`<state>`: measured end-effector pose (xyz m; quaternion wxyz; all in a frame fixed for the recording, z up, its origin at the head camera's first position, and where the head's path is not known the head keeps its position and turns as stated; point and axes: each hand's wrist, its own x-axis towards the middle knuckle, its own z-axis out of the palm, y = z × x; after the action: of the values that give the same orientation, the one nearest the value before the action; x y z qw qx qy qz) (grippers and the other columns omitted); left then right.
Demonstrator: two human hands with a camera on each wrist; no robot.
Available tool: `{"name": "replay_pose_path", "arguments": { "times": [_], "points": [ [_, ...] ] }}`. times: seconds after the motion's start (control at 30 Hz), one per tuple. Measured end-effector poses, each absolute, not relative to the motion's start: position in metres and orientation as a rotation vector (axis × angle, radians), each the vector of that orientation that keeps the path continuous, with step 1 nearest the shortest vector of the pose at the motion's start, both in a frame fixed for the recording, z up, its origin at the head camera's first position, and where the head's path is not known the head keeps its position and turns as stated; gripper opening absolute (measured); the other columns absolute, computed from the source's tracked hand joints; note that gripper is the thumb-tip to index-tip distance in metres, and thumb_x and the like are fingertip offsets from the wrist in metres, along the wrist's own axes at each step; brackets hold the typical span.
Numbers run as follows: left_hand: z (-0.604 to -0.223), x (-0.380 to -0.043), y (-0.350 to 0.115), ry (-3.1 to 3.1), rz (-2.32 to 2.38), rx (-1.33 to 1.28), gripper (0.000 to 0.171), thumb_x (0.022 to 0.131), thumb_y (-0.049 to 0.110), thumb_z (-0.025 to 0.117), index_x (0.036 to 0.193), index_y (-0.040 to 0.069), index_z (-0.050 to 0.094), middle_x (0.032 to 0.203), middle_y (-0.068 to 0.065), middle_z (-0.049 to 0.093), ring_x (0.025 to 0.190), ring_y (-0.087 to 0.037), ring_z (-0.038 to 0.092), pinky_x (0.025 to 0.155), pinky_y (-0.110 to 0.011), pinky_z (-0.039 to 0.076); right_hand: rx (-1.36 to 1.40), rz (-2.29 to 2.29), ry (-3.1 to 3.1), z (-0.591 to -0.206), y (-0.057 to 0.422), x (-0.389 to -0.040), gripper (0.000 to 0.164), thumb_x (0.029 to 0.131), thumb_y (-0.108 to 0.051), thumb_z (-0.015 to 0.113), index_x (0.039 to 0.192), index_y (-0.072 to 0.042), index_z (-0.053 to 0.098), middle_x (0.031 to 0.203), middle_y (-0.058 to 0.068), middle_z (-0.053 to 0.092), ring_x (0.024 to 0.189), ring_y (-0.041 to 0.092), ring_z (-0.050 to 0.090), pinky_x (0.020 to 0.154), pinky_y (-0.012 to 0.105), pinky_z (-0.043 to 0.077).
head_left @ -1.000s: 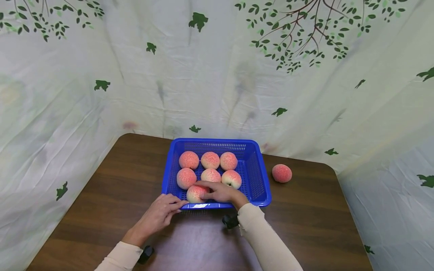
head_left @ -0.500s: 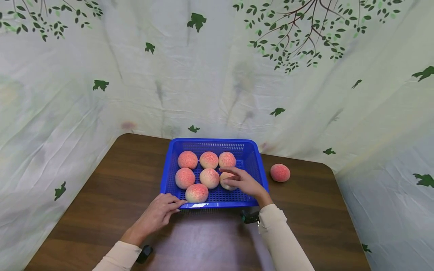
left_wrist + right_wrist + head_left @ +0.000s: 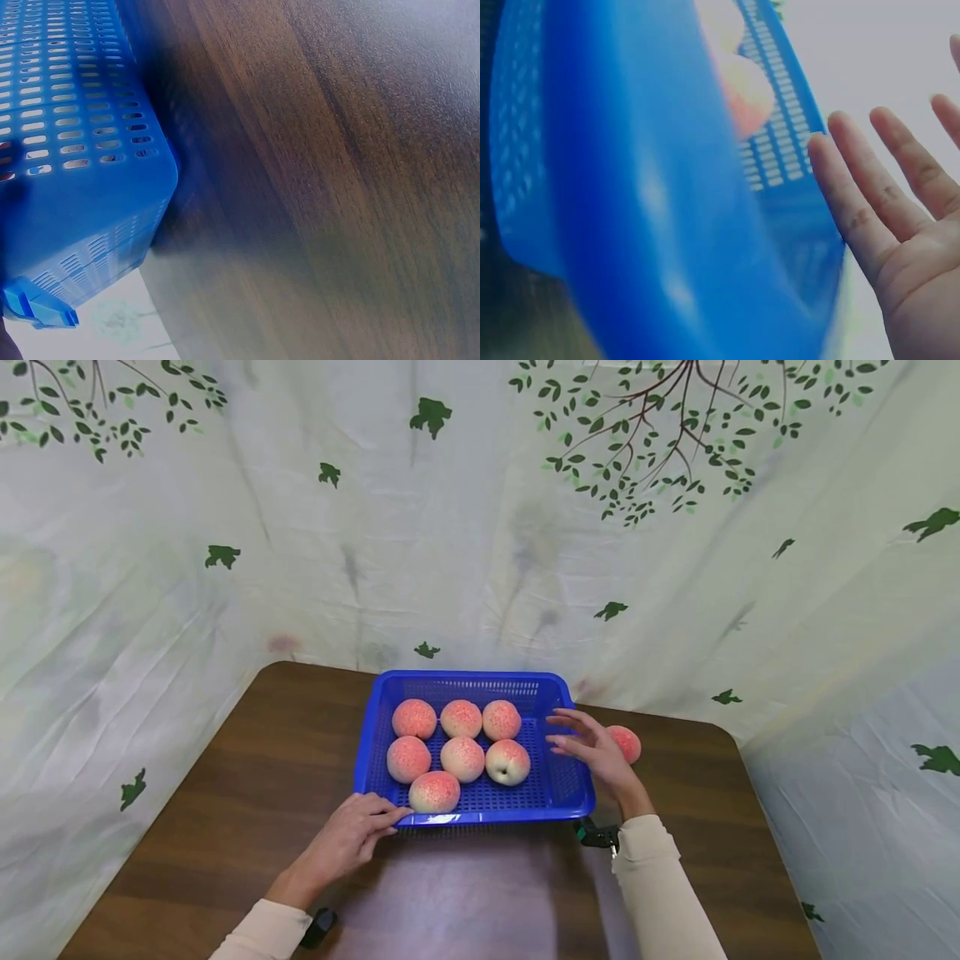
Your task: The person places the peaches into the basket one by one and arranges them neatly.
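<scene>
A blue plastic basket [image 3: 495, 817] sits on the table and holds several pink-and-cream peaches [image 3: 462, 759]. My left hand [image 3: 351, 835] grips its rim at the near left corner, thumb lying along the edge. In the left wrist view the slotted basket wall [image 3: 90, 202] fills the upper left. Above the basket's right side, my right hand [image 3: 597, 752] is empty with fingers spread; the right wrist view shows its open palm [image 3: 922, 262]. A redder peach [image 3: 628, 743] lies on the table beyond the basket's right wall, partly hidden behind that hand.
The brown wooden table [image 3: 247, 777] has rounded far corners. A pale curtain [image 3: 480, 527] printed with leaves and branches hangs behind it and along both sides.
My right hand has left the nearest peach in the basket and moved right, past another peach, to above the right rim. The left hand stays on the rim.
</scene>
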<state>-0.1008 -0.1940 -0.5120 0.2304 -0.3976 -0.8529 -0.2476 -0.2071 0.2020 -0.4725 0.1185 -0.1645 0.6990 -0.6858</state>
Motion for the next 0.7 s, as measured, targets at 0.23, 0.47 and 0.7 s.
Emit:
{"name": "replay_pose_path", "arguments": {
  "times": [0.23, 0.47, 0.7],
  "points": [
    [-0.514, -0.100, -0.194, -2.332, -0.679, -1.098, 0.027, 0.079, 0.005, 0.073, 0.106, 0.006, 0.074, 0.089, 0.002, 0.067, 0.080, -0.014, 0.059, 0.071, -0.031, 0.041, -0.341, -2.100, 2.081, -0.471, 0.225, -0.210, 0.060, 0.093, -0.006, 0.063, 0.146, -0.009, 0.036, 0.142, 0.025, 0.042, 0.114, 0.022, 0.061, 0.092, 0.038, 0.049],
    [-0.515, -0.100, -0.193, -2.359, -0.680, -1.073, 0.051, 0.102, 0.036, 0.033, 0.105, 0.006, 0.075, 0.088, 0.003, 0.067, 0.079, -0.013, 0.059, 0.070, -0.030, 0.041, -0.267, -2.244, 2.218, -0.474, 0.250, -0.216, 0.053, 0.089, 0.001, 0.066, 0.137, -0.012, 0.047, 0.133, 0.020, 0.052, 0.107, 0.015, 0.062, 0.085, 0.023, 0.051],
    [-0.515, -0.101, -0.193, -2.347, -0.680, -1.079, 0.051, 0.102, 0.036, 0.033, 0.104, 0.006, 0.075, 0.087, 0.003, 0.066, 0.078, -0.013, 0.058, 0.070, -0.029, 0.040, -0.035, -2.206, 2.402, -0.476, 0.268, -0.214, 0.051, 0.088, 0.001, 0.067, 0.135, -0.003, 0.048, 0.136, 0.023, 0.050, 0.118, 0.017, 0.053, 0.102, 0.029, 0.040]
  ]
}}
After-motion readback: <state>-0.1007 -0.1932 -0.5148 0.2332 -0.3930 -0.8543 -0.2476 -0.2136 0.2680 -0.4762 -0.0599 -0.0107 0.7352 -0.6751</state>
